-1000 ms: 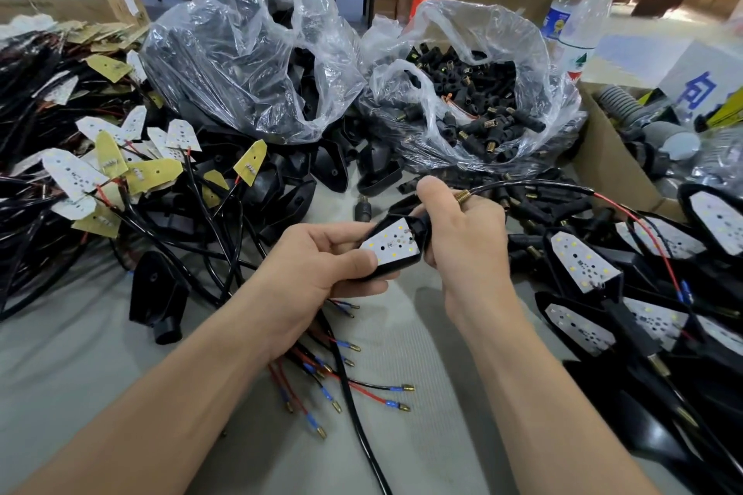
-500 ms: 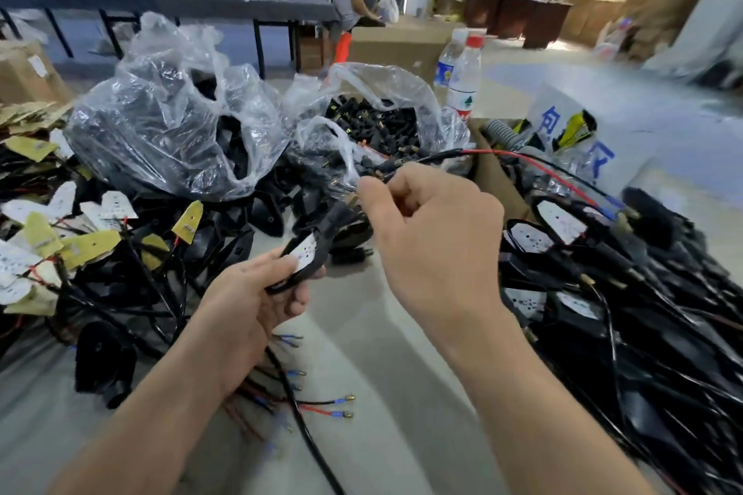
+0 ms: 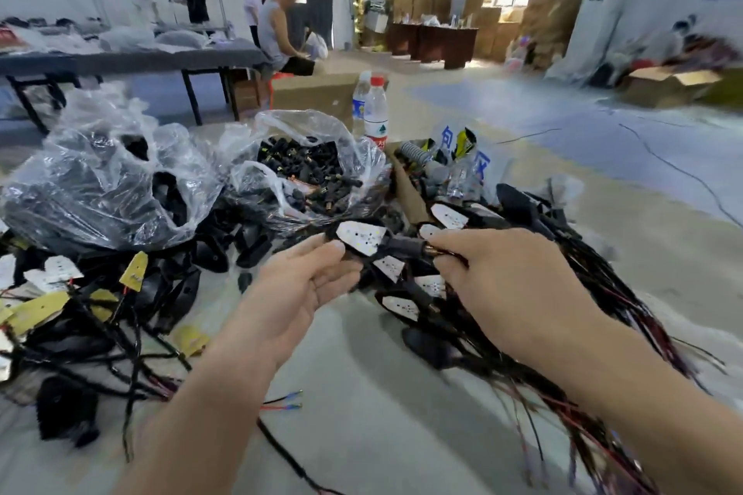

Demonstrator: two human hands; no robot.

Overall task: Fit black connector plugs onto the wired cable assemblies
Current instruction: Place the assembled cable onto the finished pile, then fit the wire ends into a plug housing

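The left hand [image 3: 305,285] holds the cable assembly [image 3: 362,238] by the near tip of its lamp head, thumb on top and fingers loosely spread beneath. That grip looks light, and its contact is partly hidden. The right hand [image 3: 506,289] has its grip closed, thumb and forefinger pinched on the brass-coloured end of the black connector plug [image 3: 406,246]. The plug sits on the lead directly behind the lamp head. The piece hangs in the air between the hands, lamp head towards nine o'clock and plug towards three.

I judge the fitting step to be at or near its end, as the plug looks seated against the head. The next move is probably a last push to confirm the seat. The piece would then go on the pile of assemblies [image 3: 432,285] under the right hand, which spreads towards four o'clock.

A clear bag of loose plugs [image 3: 305,177] stands open at twelve o'clock from the hands. A second bag [image 3: 108,189] holding black parts is at ten o'clock. A tangle of wired boards [image 3: 132,273] lies at nine o'clock on the grey desk [image 3: 362,414].
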